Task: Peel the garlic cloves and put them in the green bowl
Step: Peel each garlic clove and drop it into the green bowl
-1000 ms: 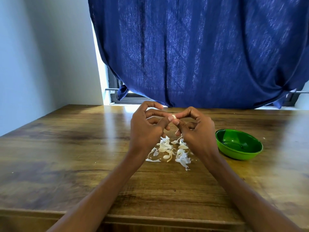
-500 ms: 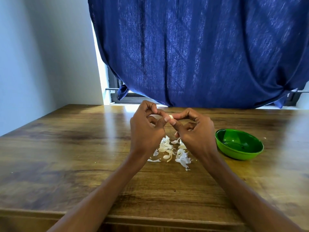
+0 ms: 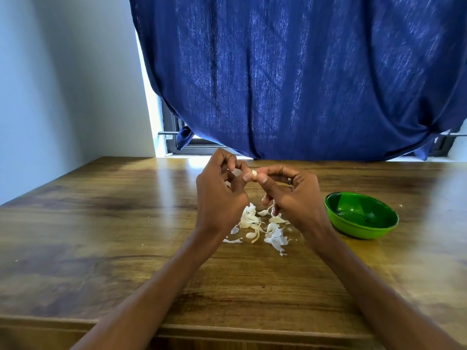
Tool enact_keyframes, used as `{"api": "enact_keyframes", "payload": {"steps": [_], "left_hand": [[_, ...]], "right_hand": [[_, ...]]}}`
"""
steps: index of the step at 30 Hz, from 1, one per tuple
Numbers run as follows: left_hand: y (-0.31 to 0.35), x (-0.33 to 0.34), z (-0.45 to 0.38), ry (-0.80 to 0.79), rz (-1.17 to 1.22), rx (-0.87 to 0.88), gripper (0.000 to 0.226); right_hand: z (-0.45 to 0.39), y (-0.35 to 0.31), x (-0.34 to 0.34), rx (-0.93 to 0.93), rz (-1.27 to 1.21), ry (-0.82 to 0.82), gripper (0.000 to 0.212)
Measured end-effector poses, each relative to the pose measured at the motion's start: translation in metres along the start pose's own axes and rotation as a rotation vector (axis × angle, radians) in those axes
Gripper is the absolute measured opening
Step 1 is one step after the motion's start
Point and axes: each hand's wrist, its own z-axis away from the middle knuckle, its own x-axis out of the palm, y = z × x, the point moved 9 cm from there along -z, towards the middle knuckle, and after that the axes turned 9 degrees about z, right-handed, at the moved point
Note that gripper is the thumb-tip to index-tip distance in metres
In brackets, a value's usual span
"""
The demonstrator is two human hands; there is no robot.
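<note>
A small, pale, cream-coloured garlic clove [image 3: 254, 174] is held in the air above the middle of the desk, pinched between the fingertips of both hands. The right hand [image 3: 290, 195] has thumb and forefinger curled round it from the right; the left hand [image 3: 219, 193] meets it from the left, thumb tip against the clove and the other fingers curled above. Whether any skin is left on the clove is too small to tell.

Directly beneath the hands lies a loose heap of white papery garlic skins and cloves [image 3: 260, 226] on the brown wood-grain desk [image 3: 126, 248]; which pieces are unpeeled cloves and which are scraps I cannot say. The shiny round green bowl [image 3: 361, 215] stands to the right of the heap, near the right wrist but apart from it, and looks empty of cloves.

The step in hand appears to be peeling, early in the task. The next move likely calls for stripping the last skin with a thumbnail, then carrying the clove a short way right and dropping it into the bowl.

Behind hangs a dark blue cloth curtain [image 3: 303, 72].
</note>
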Motion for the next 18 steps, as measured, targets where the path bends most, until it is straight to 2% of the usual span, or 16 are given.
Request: {"api": "enact_keyframes", "payload": {"steps": [8,13,18], "left_hand": [[0.011,0.001,0.003,-0.006,-0.139,0.122,0.053],[0.014,0.005,0.005,-0.025,-0.217,0.193,0.038],[0.013,0.006,0.004,-0.037,-0.211,0.189,0.041]], "right_hand": [[0.002,-0.005,0.002,-0.033,0.035,-0.018,0.013],[0.001,0.001,0.005,0.012,0.0,-0.048,0.016],[0.002,0.003,0.008,0.053,-0.074,-0.058,0.016]]}}
